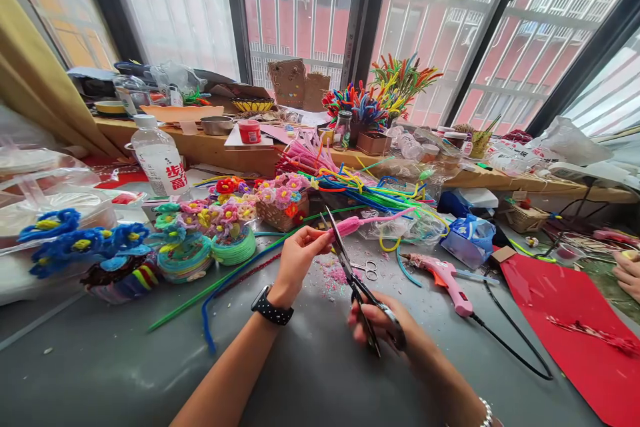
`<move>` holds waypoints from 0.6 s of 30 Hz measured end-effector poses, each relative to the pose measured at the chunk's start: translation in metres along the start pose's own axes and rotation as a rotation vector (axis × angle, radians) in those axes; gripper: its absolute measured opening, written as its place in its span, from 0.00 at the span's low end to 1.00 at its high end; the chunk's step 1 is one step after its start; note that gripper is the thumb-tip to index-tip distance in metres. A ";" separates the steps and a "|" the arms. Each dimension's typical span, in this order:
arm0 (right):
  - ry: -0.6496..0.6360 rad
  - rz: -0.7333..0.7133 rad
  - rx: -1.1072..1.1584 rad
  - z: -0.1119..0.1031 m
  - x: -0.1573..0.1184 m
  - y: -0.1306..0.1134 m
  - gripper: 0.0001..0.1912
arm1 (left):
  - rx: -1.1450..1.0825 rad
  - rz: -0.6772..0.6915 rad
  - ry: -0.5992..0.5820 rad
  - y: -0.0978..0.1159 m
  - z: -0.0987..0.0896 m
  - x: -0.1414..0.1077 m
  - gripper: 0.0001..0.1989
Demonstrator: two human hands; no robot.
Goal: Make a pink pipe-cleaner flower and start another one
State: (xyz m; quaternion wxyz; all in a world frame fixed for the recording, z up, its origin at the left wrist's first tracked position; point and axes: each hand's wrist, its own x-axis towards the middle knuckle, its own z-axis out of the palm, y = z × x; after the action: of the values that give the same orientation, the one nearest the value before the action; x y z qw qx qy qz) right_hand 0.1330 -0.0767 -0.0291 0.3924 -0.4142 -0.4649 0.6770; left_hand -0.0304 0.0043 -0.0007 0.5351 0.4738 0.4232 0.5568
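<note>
My left hand (300, 260), with a dark dotted watch band at its wrist, pinches one end of a pink pipe cleaner bundle (347, 227). A thin pink stem runs from the bundle off to the right. In my right hand (383, 323) are the black-handled scissors (345, 260), their blades parted and pointing up across the bundle near my left fingertips. Pink fuzzy clippings (337, 277) lie on the grey table beneath. Just behind my right hand rests a small pair of silver scissors (369, 269).
Pipe-cleaner flower pots (233, 247) stand at the left, near a water bottle (163, 163). Loose coloured pipe cleaners (360, 181) are piled behind. On the right lie a pink glue gun (450, 283) with its cord and red sheets (570, 327). Another person's hand (629, 273) shows at the right edge.
</note>
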 end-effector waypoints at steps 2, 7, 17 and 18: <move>0.003 0.029 0.068 -0.002 0.001 0.003 0.22 | 0.063 0.018 -0.018 -0.001 0.000 0.001 0.11; 0.068 0.022 0.010 -0.004 -0.005 0.005 0.20 | 0.263 0.134 -0.051 -0.007 0.006 0.000 0.10; 0.020 -0.031 -0.164 -0.004 -0.006 0.014 0.20 | 0.873 0.342 0.048 -0.013 0.011 -0.005 0.13; 0.018 -0.032 -0.165 -0.003 -0.006 0.014 0.21 | 0.894 0.346 0.032 -0.013 0.011 -0.005 0.14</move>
State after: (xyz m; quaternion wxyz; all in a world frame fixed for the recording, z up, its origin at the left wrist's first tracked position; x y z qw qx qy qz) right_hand 0.1362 -0.0847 -0.0418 0.3719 -0.4439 -0.5220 0.6262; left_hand -0.0172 -0.0002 -0.0114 0.1717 0.7125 0.5441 0.4084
